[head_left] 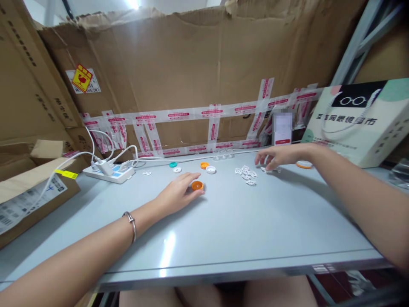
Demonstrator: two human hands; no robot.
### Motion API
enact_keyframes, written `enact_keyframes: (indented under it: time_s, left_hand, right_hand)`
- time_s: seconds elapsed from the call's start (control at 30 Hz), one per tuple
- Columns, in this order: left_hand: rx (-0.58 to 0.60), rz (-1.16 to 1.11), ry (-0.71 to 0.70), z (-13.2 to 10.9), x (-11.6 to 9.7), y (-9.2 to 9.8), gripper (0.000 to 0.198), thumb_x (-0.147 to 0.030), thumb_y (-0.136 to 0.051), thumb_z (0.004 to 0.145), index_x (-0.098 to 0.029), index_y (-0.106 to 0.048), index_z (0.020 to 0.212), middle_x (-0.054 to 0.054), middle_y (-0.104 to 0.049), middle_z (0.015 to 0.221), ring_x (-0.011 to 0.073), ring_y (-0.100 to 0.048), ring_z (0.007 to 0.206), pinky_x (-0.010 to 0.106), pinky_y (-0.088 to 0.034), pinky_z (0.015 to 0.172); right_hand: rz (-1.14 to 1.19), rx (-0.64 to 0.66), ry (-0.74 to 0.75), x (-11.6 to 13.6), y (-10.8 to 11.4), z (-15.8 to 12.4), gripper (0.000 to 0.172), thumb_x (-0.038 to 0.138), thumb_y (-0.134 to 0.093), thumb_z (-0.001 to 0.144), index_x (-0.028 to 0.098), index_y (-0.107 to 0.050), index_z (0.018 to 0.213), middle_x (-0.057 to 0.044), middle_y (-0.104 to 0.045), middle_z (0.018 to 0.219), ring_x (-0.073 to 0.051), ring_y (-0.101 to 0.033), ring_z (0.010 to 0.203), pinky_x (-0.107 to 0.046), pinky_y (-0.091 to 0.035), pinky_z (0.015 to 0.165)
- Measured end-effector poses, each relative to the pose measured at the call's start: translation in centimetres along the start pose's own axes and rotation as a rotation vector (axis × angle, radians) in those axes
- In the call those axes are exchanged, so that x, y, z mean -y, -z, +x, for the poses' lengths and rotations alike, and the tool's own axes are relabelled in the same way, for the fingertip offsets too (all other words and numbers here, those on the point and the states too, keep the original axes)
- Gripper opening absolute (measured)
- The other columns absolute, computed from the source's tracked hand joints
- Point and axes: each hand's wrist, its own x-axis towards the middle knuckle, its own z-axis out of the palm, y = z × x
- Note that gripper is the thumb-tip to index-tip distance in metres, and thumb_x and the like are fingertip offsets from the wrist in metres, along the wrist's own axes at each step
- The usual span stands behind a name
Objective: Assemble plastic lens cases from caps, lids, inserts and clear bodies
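My left hand (pixel 179 194) rests on the pale grey table (pixel 230 230), its fingertips closed around a small orange cap (pixel 197 185). A silver bracelet sits on that wrist. My right hand (pixel 276 157) reaches to the far right of the table, fingers curled down onto a small white plastic piece at the edge of a scatter of several white plastic pieces (pixel 246 174). An orange-rimmed ring (pixel 303 164) lies just right of that hand. An orange cap (pixel 204 165), a white cap (pixel 211 169), a teal cap (pixel 173 164) and another white cap (pixel 177 169) lie beyond my left hand.
A white power strip (pixel 110 172) with plugs and white cables sits at the back left. A taped cardboard wall (pixel 191 76) closes the back. An open carton (pixel 28 192) stands at left, a printed box (pixel 364 123) at right, a phone (pixel 283 128) leans behind.
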Motion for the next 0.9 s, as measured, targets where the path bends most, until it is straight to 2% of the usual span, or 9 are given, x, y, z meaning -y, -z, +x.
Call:
enact_keyframes:
  time_s: [0.1, 0.43, 0.5, 0.57, 0.63, 0.73, 0.83, 0.9]
  left_hand:
    - [0.003, 0.005, -0.021, -0.1, 0.0, 0.1, 0.045, -0.038, -0.054, 0.082, -0.015, -0.048, 0.121, 0.012, -0.058, 0.116, 0.0209, -0.057, 0.101, 0.035, -0.047, 0.087]
    - [0.017, 0.014, -0.033, -0.2, 0.1, 0.1, 0.040, -0.034, -0.048, 0.086, -0.014, -0.048, 0.121, 0.012, -0.058, 0.115, 0.0207, -0.057, 0.100, 0.037, -0.048, 0.086]
    - [-0.011, 0.009, -0.054, -0.2, -0.1, 0.2, 0.039, -0.033, -0.049, 0.086, -0.015, -0.048, 0.120, 0.012, -0.058, 0.115, 0.0206, -0.056, 0.101, 0.037, -0.048, 0.086]
    - [-0.088, 0.003, -0.097, -0.1, -0.1, 0.4, 0.036, -0.031, -0.049, 0.086, -0.016, -0.048, 0.119, 0.011, -0.058, 0.115, 0.0202, -0.055, 0.103, 0.038, -0.047, 0.087]
    - [-0.192, 0.006, -0.161, 0.0, -0.2, 0.7, 0.034, -0.027, -0.049, 0.086, -0.018, -0.048, 0.119, 0.011, -0.058, 0.115, 0.0195, -0.054, 0.105, 0.039, -0.046, 0.089]
    - [-0.308, 0.043, -0.260, 0.2, -0.6, 1.4, 0.030, -0.023, -0.051, 0.086, -0.017, -0.051, 0.115, 0.011, -0.059, 0.112, 0.0189, -0.055, 0.104, 0.038, -0.046, 0.089]
    - [-0.312, 0.078, -0.318, 0.5, -1.7, 2.1, 0.026, -0.021, -0.050, 0.086, -0.016, -0.053, 0.112, 0.010, -0.061, 0.107, 0.0175, -0.056, 0.100, 0.035, -0.047, 0.088]
    - [-0.274, 0.058, -0.318, 1.0, -2.6, 2.6, 0.024, -0.020, -0.049, 0.087, -0.017, -0.054, 0.110, 0.009, -0.062, 0.104, 0.0161, -0.058, 0.095, 0.032, -0.049, 0.084]
  right_hand:
    - [0.081, 0.106, 0.002, 0.0, -0.3, 0.4, 0.034, 0.035, -0.065, 0.057, 0.020, -0.062, 0.087, -0.006, -0.066, 0.086, -0.022, -0.062, 0.078, -0.029, -0.046, 0.063]
    - [0.123, 0.070, 0.003, -1.3, -1.2, 1.5, 0.032, 0.043, -0.065, 0.059, 0.017, -0.060, 0.076, -0.004, -0.062, 0.070, -0.017, -0.055, 0.065, -0.026, -0.040, 0.057]
    - [0.122, 0.050, 0.010, -1.5, -1.0, 1.6, 0.032, 0.045, -0.065, 0.059, 0.016, -0.061, 0.073, -0.004, -0.062, 0.069, -0.018, -0.056, 0.066, -0.027, -0.040, 0.058]
    - [0.137, -0.019, 0.026, -1.1, -0.5, 1.5, 0.033, 0.046, -0.067, 0.058, 0.016, -0.063, 0.070, -0.005, -0.064, 0.071, -0.019, -0.057, 0.070, -0.028, -0.041, 0.061]
    - [0.193, -0.133, 0.054, 0.2, 0.0, 1.0, 0.033, 0.047, -0.068, 0.057, 0.017, -0.064, 0.070, -0.007, -0.066, 0.076, -0.021, -0.058, 0.075, -0.029, -0.042, 0.065]
    - [0.340, -0.259, 0.161, 4.1, 0.2, -0.2, 0.034, 0.050, -0.063, 0.066, 0.019, -0.061, 0.079, -0.007, -0.066, 0.086, -0.018, -0.059, 0.080, -0.028, -0.045, 0.071]
    - [0.697, -0.282, 0.313, 8.9, -0.8, -1.3, 0.033, 0.047, -0.068, 0.064, 0.019, -0.056, 0.077, -0.003, -0.065, 0.073, -0.014, -0.060, 0.066, -0.030, -0.048, 0.066]
    - [0.820, -0.253, 0.367, 11.4, -1.7, -1.8, 0.033, 0.043, -0.072, 0.063, 0.017, -0.058, 0.079, 0.000, -0.064, 0.067, -0.011, -0.058, 0.058, -0.029, -0.048, 0.063]
